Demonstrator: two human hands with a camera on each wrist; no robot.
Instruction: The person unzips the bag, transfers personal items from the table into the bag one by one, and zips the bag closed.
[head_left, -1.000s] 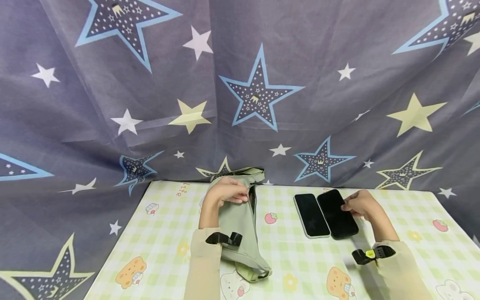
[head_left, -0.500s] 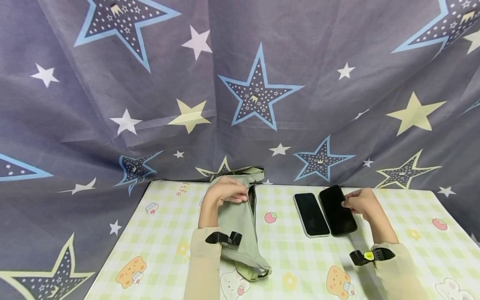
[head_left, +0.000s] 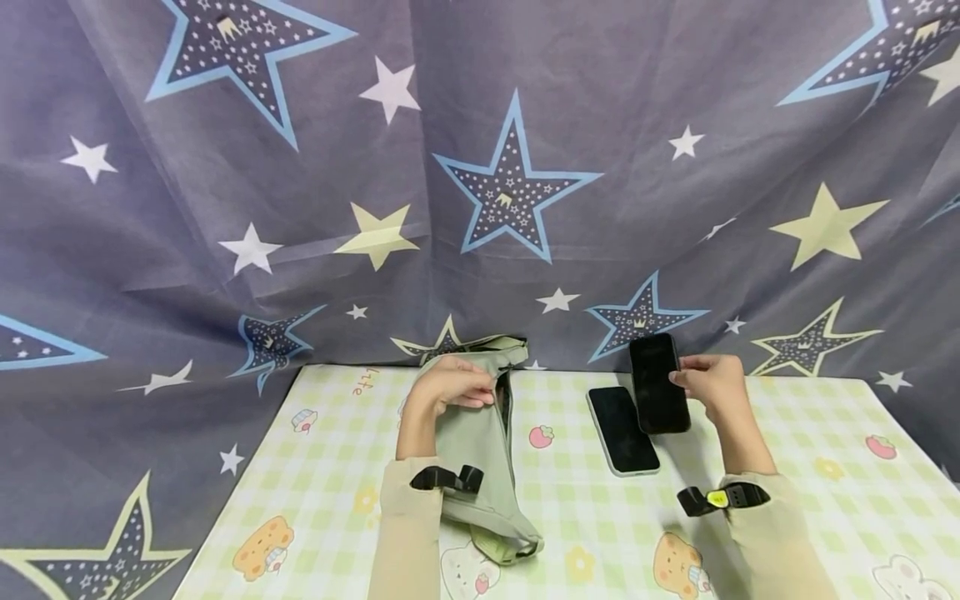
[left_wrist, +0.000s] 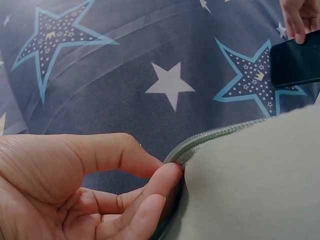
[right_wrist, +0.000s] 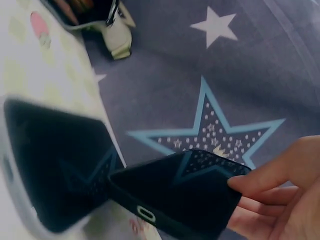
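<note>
A sage-green zippered bag [head_left: 472,450] lies on the left half of the table, its zipper parted along the right side. My left hand [head_left: 453,383] pinches the zipper edge [left_wrist: 200,140] between thumb and fingers. My right hand [head_left: 712,383] grips a black smartphone [head_left: 658,385] by its right edge, thumb on the screen and fingers behind. The phone is raised off the table with its screen towards me. Below and to its left, a second smartphone [head_left: 622,433] with a pale case lies face up, its upper right corner overlapped by the held one in the head view.
The table wears a green-and-white checked cloth [head_left: 570,508] printed with bears and strawberries. Right behind its far edge hangs a dark grey curtain [head_left: 480,283] with stars.
My right hand has lifted the black phone off the table, moving it up and slightly left over the pale-cased one. My left hand stays at the bag's zipper.
</note>
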